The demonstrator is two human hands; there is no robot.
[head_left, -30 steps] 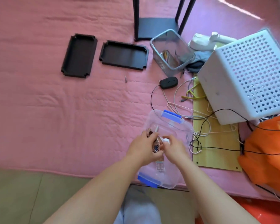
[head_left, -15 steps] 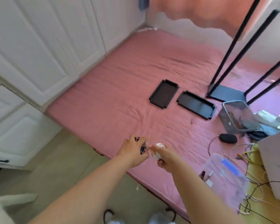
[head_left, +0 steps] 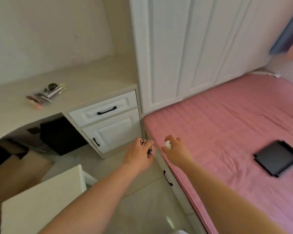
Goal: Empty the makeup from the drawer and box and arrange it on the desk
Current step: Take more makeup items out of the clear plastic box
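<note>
left hand (head_left: 139, 156) grips a dark speckled item (head_left: 149, 150); right hand (head_left: 175, 151) grips a small white item (head_left: 168, 144), both held between the desk (head_left: 91, 85) and the pink bed (head_left: 227, 124).

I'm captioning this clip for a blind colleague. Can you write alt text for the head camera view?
Two hands carry small makeup items toward a desk: the left hand grips a dark speckled item, the right hand a small white one. More makeup lies on the desk.
</note>
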